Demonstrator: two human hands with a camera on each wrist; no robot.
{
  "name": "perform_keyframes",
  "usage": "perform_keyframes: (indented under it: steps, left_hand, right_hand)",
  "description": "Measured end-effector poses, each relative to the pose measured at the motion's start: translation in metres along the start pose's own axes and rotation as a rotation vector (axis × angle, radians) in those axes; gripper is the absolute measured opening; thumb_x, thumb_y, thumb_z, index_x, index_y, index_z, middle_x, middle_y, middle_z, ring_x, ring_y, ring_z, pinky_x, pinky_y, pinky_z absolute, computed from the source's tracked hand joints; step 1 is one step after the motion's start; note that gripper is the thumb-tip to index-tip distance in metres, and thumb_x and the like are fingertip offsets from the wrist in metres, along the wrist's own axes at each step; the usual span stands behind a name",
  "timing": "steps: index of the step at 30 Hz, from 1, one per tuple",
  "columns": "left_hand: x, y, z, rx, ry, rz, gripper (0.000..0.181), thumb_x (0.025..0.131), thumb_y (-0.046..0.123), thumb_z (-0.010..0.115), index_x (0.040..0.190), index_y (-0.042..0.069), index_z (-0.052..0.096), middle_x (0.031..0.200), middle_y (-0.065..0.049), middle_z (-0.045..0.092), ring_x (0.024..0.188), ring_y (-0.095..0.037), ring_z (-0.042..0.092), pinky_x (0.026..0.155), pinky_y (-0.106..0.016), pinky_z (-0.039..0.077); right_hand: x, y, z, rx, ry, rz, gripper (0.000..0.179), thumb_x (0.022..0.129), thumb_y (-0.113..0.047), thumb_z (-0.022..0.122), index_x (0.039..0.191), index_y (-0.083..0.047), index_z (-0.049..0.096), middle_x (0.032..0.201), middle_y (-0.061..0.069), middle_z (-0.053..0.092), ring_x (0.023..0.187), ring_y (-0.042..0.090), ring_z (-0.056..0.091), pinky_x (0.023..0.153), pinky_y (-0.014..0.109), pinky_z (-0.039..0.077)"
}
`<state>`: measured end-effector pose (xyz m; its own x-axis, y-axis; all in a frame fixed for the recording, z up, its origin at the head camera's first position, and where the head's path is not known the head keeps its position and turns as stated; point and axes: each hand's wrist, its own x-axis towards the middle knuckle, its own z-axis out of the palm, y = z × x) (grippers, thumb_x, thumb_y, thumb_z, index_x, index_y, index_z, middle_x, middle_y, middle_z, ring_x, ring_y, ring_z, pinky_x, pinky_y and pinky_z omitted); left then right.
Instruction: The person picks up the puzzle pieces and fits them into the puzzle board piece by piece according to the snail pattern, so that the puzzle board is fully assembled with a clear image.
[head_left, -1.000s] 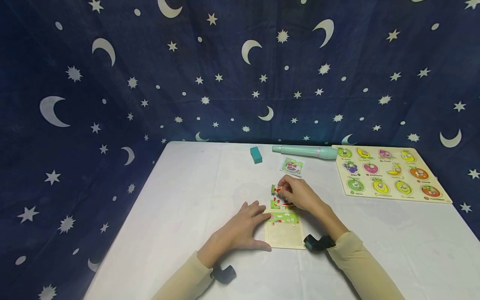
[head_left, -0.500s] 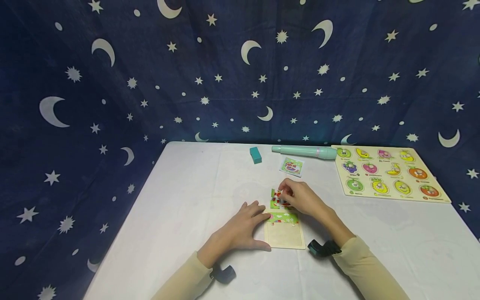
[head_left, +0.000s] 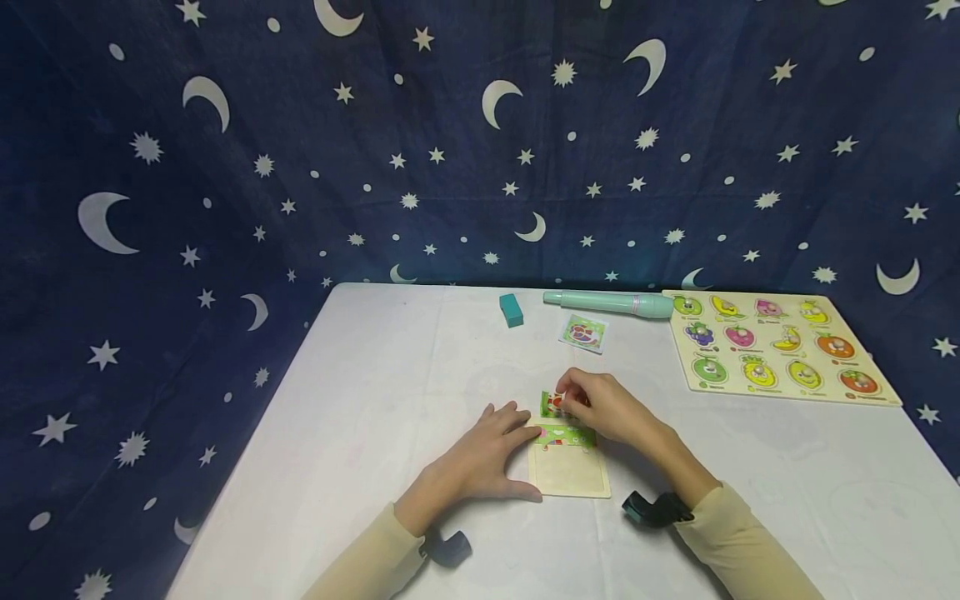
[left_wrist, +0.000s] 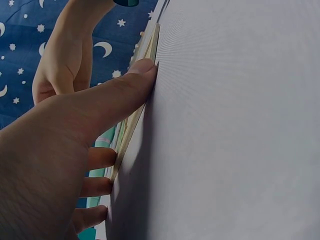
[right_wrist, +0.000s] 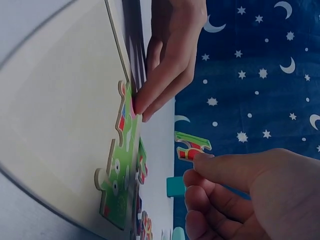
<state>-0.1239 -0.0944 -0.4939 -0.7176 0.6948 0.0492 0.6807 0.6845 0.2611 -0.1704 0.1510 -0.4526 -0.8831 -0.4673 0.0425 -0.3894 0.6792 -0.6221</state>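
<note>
A wooden puzzle tray [head_left: 570, 475] lies before me with a strip of joined green puzzle pieces [right_wrist: 119, 165] along its far side. My left hand [head_left: 483, 458] rests at the tray's left side, fingers spread, with the index fingertip on the strip's end and the thumb [left_wrist: 142, 67] along the tray's edge. Just beyond the tray, my right hand [head_left: 611, 408] pinches a green and red puzzle piece [right_wrist: 192, 146] between thumb and fingers, raised off the table in the right wrist view. Loose pieces [right_wrist: 145, 225] lie past the tray, mostly hidden under that hand in the head view.
Farther back on the white table lie a square picture card [head_left: 584, 333], a teal block [head_left: 512, 311] and a mint-green pen-like stick [head_left: 609, 303]. A wooden fruit peg board [head_left: 780, 348] sits at the back right. Behind hangs a dark blue star-and-moon cloth [head_left: 450, 117].
My right hand has come nearer to the tray with the pinched piece, which now overlaps the loose pieces in the head view. The left hand stays in place.
</note>
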Motion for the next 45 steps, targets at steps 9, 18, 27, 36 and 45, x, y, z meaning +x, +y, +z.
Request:
perform_keyframes:
  steps: [9, 18, 27, 36, 45]
  left_hand:
    - [0.000, -0.001, 0.000, 0.010, 0.014, 0.007, 0.088, 0.077, 0.075, 0.068, 0.146, 0.021, 0.053, 0.149, -0.006, 0.049, 0.147, -0.032, 0.038, 0.120, -0.057, 0.030]
    - [0.000, -0.001, 0.001, 0.005, 0.018, 0.010, 0.088, 0.077, 0.074, 0.068, 0.145, 0.021, 0.053, 0.149, -0.006, 0.049, 0.148, -0.033, 0.038, 0.120, -0.058, 0.030]
    - [0.000, -0.001, 0.002, 0.005, 0.019, 0.011, 0.088, 0.077, 0.074, 0.068, 0.145, 0.021, 0.053, 0.149, -0.006, 0.049, 0.147, -0.033, 0.038, 0.120, -0.058, 0.031]
    - [0.000, -0.001, 0.004, 0.000, 0.010, 0.000, 0.088, 0.077, 0.075, 0.067, 0.146, 0.022, 0.052, 0.150, -0.006, 0.049, 0.148, -0.033, 0.037, 0.120, -0.058, 0.030]
    - [0.000, -0.002, 0.004, 0.001, 0.005, -0.001, 0.089, 0.078, 0.075, 0.066, 0.147, 0.022, 0.051, 0.151, -0.006, 0.048, 0.149, -0.033, 0.036, 0.121, -0.058, 0.029]
  right_hand:
    - [-0.008, -0.001, 0.002, -0.008, -0.017, -0.035, 0.010, 0.093, -0.010, 0.067, 0.102, -0.012, 0.066, 0.077, -0.010, 0.061, 0.065, 0.002, 0.051, 0.066, 0.023, 0.046]
    - [-0.012, 0.000, 0.003, -0.044, -0.006, -0.041, 0.010, 0.092, -0.011, 0.068, 0.102, -0.014, 0.067, 0.077, -0.013, 0.059, 0.068, 0.002, 0.050, 0.071, 0.026, 0.041]
    - [-0.012, 0.002, 0.004, 0.009, -0.007, -0.016, 0.011, 0.093, -0.012, 0.067, 0.104, -0.012, 0.066, 0.077, -0.010, 0.061, 0.066, 0.003, 0.051, 0.062, 0.022, 0.045]
    - [-0.011, 0.006, 0.004, 0.043, 0.008, -0.013, 0.012, 0.094, -0.010, 0.066, 0.105, -0.008, 0.065, 0.079, -0.006, 0.062, 0.066, 0.005, 0.052, 0.059, 0.020, 0.046]
    - [-0.011, 0.010, 0.003, 0.028, 0.023, -0.001, 0.010, 0.094, -0.011, 0.065, 0.105, -0.010, 0.065, 0.080, -0.007, 0.062, 0.069, 0.007, 0.053, 0.061, 0.021, 0.047]
